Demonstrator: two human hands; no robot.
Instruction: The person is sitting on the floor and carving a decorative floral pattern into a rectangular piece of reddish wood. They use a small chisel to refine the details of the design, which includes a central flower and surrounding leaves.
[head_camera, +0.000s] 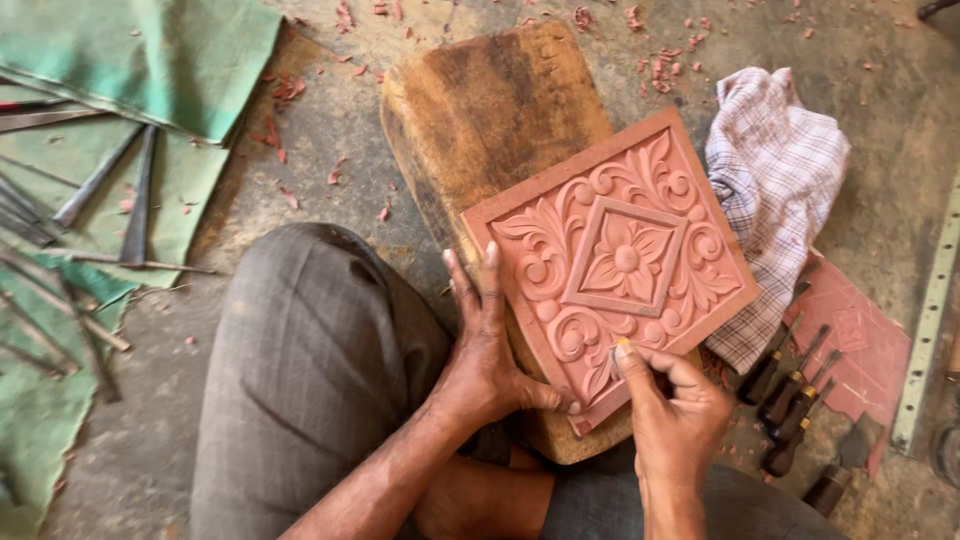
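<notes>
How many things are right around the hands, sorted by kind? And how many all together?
Carved clay tile, touched by the left hand and worked by the right hand: 1
Wooden board under the tile: 1
Checked cloth: 1
Wooden-handled tools beside the right hand: 4 that show clearly
Total: 7

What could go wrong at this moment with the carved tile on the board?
The right hand works a small tool at the carved clay tile; a slip could gouge the relief or hit the left hand bracing the edge. The tile overhangs the wooden board and might tip. Carving tools lie close by the right hand.
</notes>
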